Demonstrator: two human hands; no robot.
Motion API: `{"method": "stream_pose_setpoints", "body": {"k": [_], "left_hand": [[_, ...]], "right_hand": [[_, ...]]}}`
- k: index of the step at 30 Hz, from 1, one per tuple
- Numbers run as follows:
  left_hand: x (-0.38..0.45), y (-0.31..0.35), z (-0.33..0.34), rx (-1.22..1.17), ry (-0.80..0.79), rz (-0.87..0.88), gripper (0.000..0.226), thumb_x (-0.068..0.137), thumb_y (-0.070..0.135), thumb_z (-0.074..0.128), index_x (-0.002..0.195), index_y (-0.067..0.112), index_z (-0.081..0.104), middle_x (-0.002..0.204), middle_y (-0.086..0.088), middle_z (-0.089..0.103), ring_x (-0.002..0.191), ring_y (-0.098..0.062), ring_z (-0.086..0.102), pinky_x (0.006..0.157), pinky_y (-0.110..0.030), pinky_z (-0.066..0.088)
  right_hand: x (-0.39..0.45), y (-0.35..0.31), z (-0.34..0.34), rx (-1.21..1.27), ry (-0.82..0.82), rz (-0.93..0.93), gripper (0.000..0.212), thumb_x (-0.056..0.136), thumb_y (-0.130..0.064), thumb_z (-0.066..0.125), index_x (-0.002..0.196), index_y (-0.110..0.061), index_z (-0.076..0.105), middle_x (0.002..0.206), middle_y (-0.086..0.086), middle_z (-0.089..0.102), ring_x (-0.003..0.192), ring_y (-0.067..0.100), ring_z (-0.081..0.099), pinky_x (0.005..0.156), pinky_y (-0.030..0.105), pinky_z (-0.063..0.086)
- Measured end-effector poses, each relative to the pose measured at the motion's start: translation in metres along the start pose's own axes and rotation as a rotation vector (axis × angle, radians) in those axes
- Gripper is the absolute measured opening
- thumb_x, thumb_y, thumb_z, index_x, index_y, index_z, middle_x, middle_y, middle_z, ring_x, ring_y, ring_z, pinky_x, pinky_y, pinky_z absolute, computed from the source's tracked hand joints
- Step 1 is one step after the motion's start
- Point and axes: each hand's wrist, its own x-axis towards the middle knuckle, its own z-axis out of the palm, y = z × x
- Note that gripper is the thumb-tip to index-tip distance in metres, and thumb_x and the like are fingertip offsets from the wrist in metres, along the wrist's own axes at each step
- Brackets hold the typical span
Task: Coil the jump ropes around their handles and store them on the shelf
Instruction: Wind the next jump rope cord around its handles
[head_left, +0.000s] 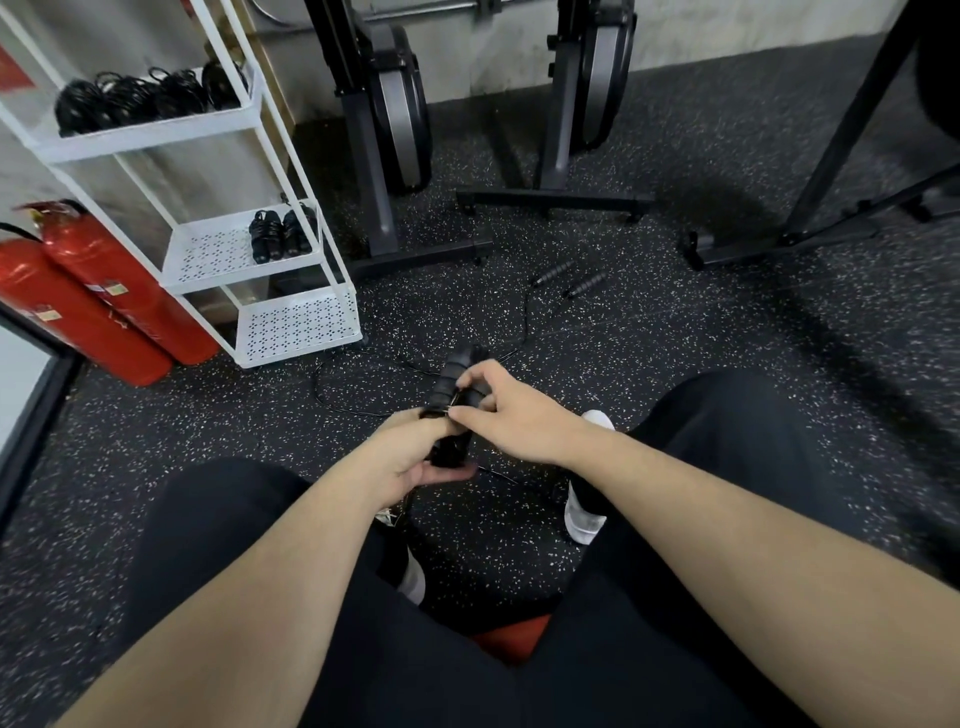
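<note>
Mid-coil, frame centre: my left hand (415, 457) grips the paired handles (456, 400) upright while my right hand (511, 410) pinches the cord (337, 397) against them, its slack looped on the floor just left. Next, I judge: more turns, then the white shelf (218, 130), upper left. A second rope (569, 280) waits uncoiled beyond.
</note>
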Motion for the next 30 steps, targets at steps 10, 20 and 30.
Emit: {"method": "stream_pose_setpoints", "body": {"k": [10,20,30], "left_hand": [[-0.001,0.003,0.004,-0.168,0.042,0.108,0.04,0.092,-0.003,0.07,0.128,0.007,0.055,0.127,-0.022,0.064,0.111,-0.038,0.067,0.065,-0.04,0.064],[-0.014,0.011,-0.004,-0.22,-0.15,0.098,0.039,0.095,-0.005,0.063,0.132,0.005,0.058,0.126,-0.029,0.065,0.102,-0.048,0.071,0.069,-0.039,0.063],[-0.026,0.018,-0.004,-0.242,-0.294,0.14,0.03,0.099,-0.003,0.055,0.127,0.006,0.061,0.111,-0.021,0.075,0.097,-0.04,0.075,0.069,-0.035,0.064]], "right_hand": [[-0.001,-0.001,-0.003,0.088,0.033,0.001,0.015,0.102,-0.035,0.056,0.101,-0.021,0.06,0.066,-0.005,0.058,0.049,0.01,0.04,0.051,0.027,0.034],[0.0,0.007,-0.014,0.192,0.138,0.199,0.053,0.084,-0.065,0.069,0.114,-0.023,0.056,0.081,-0.008,0.061,0.064,0.008,0.048,0.059,0.028,0.036],[-0.005,0.006,-0.022,0.377,0.033,0.064,0.024,0.093,-0.043,0.069,0.11,-0.027,0.077,0.049,-0.016,0.049,0.044,0.001,0.038,0.047,0.015,0.03]]}}
